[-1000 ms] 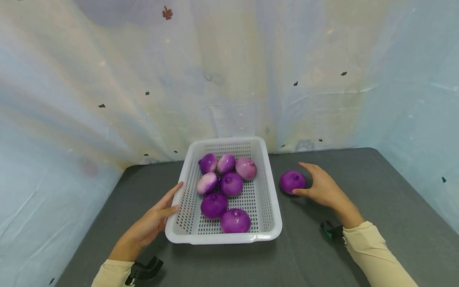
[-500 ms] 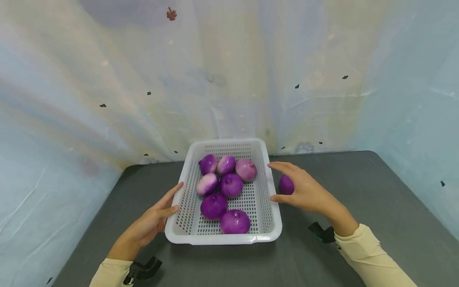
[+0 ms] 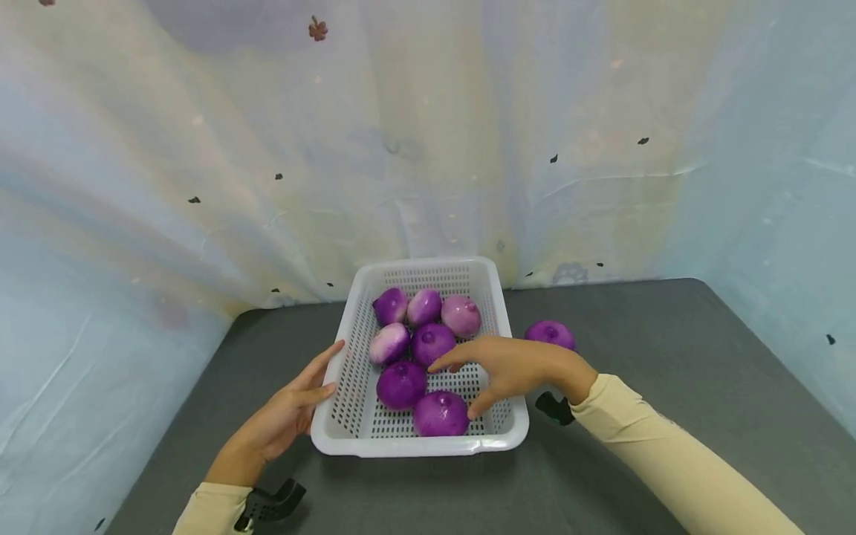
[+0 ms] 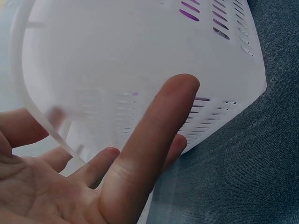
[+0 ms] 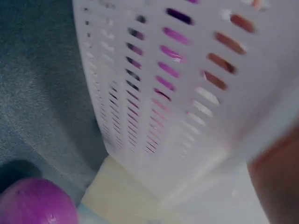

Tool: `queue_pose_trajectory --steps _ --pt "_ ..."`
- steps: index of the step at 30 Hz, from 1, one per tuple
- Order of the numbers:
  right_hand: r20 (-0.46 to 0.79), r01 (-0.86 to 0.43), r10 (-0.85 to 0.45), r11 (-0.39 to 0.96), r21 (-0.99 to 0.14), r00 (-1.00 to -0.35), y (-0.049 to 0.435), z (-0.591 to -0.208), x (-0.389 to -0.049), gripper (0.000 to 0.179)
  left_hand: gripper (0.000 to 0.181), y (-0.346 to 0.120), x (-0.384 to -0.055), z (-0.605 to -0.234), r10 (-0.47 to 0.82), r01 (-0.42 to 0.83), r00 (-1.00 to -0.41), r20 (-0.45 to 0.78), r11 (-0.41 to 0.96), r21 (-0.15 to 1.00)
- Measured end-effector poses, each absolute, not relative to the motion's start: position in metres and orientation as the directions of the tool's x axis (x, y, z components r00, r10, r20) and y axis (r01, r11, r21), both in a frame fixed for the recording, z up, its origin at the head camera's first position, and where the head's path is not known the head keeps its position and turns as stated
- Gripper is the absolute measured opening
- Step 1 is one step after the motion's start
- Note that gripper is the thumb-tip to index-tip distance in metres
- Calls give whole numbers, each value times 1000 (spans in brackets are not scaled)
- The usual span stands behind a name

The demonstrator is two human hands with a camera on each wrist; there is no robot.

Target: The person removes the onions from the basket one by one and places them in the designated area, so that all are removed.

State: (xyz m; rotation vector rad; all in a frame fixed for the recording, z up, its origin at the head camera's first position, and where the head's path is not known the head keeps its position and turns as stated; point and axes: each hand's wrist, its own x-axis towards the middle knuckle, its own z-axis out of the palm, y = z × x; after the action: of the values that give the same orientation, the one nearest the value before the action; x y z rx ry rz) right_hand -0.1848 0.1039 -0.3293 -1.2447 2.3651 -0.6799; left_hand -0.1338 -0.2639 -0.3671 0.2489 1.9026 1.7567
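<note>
A white perforated plastic basket (image 3: 341, 409) holds several purple onions, among them a large one (image 3: 441, 414) near its front edge and another (image 3: 401, 385) just behind that. My left hand (image 3: 281, 420) rests against the basket's left side, thumb and fingers extended. In the left wrist view its thumb (image 4: 154, 133) lies over the outer wall. My right hand (image 3: 511, 364) reaches over the right rim into the basket. Its fingers and thumb are spread, the thumb tip right by the large front onion, and it holds nothing. Part of this hand shows blurred in the right wrist view.
One more purple onion (image 3: 550, 334) lies on the dark grey table (image 3: 642, 349) to the right of the basket, behind my right wrist. A pale patterned curtain (image 3: 428, 148) hangs behind the table and along both sides.
My right hand has moved left, away from the onion on the table, across the rim and into the basket. That onion stays on the table. My left hand keeps its place at the basket.
</note>
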Motion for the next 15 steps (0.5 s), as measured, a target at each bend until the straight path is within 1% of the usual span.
queue_pose_trajectory --steps 3,10,13,15 --pt "-196 -633 -832 529 -565 -520 96 -334 -187 78 67 -263 -134 -367 482 -216 -839 -252 129 968" --pt "-251 -725 -836 549 -417 -489 74 -351 -195 83 68 -263 -134 -368 479 -216 -842 -248 122 969" --pt "-283 -733 -826 563 -382 -487 68 -355 -197 87 68 -264 -134 -367 482 -214 -841 -245 119 969" --pt "-295 -729 -826 562 -390 -480 67 -355 -198 90 68 -264 -135 -367 483 -211 -841 -241 116 970"
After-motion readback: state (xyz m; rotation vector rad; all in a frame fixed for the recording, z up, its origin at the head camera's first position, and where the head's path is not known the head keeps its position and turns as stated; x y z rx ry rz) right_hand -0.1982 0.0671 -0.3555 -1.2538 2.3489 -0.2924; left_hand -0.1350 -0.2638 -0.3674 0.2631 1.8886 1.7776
